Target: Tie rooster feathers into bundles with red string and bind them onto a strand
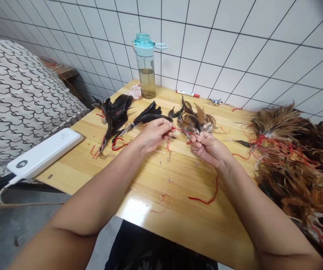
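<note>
Between my two hands runs a short stretch of red string (184, 131) over the wooden table. My left hand (157, 133) is closed, pinching the string's left part at the fingertips. My right hand (208, 148) is closed as well, its fingers around the right part of the string near the base of a brown and black feather bundle (192, 118). Whether the right fingers also grip the feather quills is hidden. Just left of my left hand lie black feathers (150, 114), with a darker feather bundle (116, 112) farther left.
Tied brown feather bundles (279, 120) pile up along the right side. A water bottle (146, 67) and a red marker (188, 93) are by the tiled wall. A white power bank (45, 152) sits at the left edge. A loose red string (210, 198) lies in front.
</note>
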